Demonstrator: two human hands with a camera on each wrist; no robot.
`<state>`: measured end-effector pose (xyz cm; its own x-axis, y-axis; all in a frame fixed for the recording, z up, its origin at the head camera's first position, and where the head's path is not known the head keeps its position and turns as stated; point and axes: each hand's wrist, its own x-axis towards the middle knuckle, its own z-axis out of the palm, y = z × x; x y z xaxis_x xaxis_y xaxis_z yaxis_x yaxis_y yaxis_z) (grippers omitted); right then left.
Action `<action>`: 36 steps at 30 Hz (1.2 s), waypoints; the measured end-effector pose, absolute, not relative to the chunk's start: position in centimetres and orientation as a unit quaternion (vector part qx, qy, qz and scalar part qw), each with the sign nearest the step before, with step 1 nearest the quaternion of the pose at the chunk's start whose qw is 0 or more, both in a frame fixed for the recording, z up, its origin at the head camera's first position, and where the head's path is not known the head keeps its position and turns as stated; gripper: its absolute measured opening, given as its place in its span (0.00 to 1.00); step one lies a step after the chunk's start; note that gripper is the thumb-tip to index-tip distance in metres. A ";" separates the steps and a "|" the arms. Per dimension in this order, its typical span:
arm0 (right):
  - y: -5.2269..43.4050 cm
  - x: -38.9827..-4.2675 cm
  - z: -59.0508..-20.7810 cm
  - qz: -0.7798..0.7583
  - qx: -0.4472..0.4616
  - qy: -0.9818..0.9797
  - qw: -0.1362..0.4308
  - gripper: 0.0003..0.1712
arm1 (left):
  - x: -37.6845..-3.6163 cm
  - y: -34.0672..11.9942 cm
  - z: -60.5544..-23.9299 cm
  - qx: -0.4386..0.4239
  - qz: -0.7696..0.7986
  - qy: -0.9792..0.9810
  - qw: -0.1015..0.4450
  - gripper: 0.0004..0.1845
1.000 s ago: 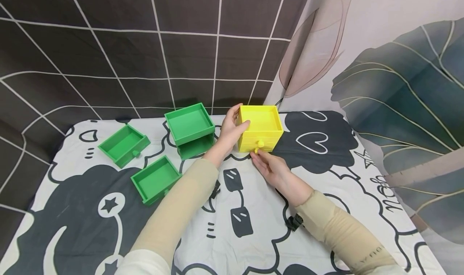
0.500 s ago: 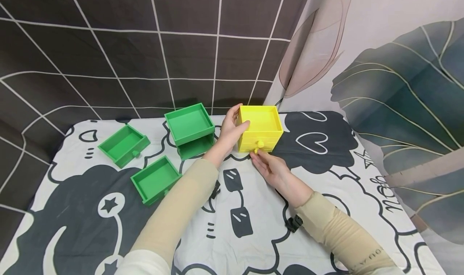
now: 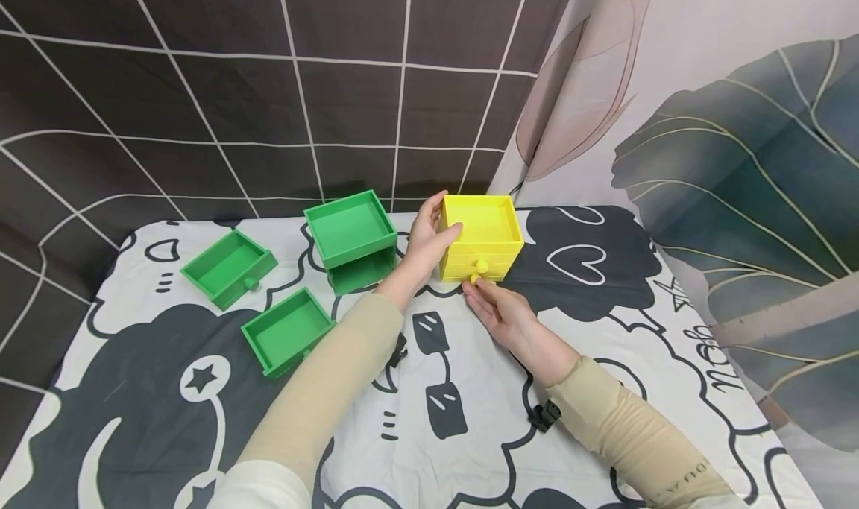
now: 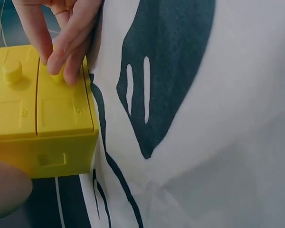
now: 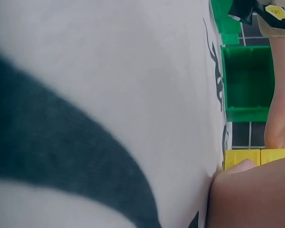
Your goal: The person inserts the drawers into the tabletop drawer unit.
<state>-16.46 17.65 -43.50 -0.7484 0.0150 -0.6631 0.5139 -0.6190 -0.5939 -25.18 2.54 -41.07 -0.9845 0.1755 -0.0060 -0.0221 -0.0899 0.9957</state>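
Note:
A small yellow chest of drawers [image 3: 499, 253] stands at the back of the patterned cloth, with an open tray on top. Two drawer fronts with round knobs show in the left wrist view, both flush with the body. My left hand [image 3: 424, 239] grips the chest's left side, its thumb over the top edge. Low at the front, my right hand [image 3: 508, 319] pinches the bottom drawer's knob [image 4: 57, 77] between thumb and fingers. The upper knob [image 4: 13, 71] is untouched. In the right wrist view, my right hand hides most of the yellow front.
Left of the yellow chest stands a green chest [image 3: 352, 229] with its lower bay bare. One green drawer [image 3: 228, 270] lies farther left, and another green drawer [image 3: 288, 334] lies nearer, partly behind my left sleeve. A dark gridded cloth wall [image 3: 349, 106] rises behind.

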 end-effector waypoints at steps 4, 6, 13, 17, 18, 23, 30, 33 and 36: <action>17.8 -16.2 -43.3 -0.839 0.323 0.410 0.151 0.08 | -25.2 2.6 -40.8 0.050 0.721 0.687 0.070 0.38; 17.8 -16.1 -43.2 -0.837 0.323 0.414 0.153 0.08 | -25.2 2.6 -40.8 0.048 0.713 0.696 0.073 0.38; 18.0 -15.3 -42.8 -0.824 0.317 0.441 0.162 0.16 | -24.6 2.1 -40.6 0.052 0.703 0.706 0.066 0.39; 18.1 -14.9 -42.4 -0.820 0.310 0.451 0.167 0.18 | -24.2 1.5 -40.6 0.069 0.709 0.700 0.054 0.38; 18.1 -14.9 -42.2 -0.820 0.308 0.452 0.167 0.17 | -24.0 1.3 -40.6 0.073 0.709 0.700 0.052 0.38; 18.2 -14.6 -41.3 -0.829 0.283 0.448 0.179 0.12 | -23.4 0.3 -40.5 0.094 0.699 0.707 0.051 0.34; 17.8 -14.3 -39.8 -0.831 0.239 0.464 0.194 0.12 | -21.7 -1.3 -40.2 0.128 0.677 0.721 0.070 0.32; 17.6 -14.3 -39.0 -0.830 0.223 0.471 0.197 0.11 | -20.5 -2.1 -40.1 0.138 0.673 0.722 0.076 0.32; 17.3 -14.3 -38.3 -0.828 0.210 0.482 0.193 0.11 | -19.3 -2.9 -40.1 0.143 0.677 0.718 0.082 0.33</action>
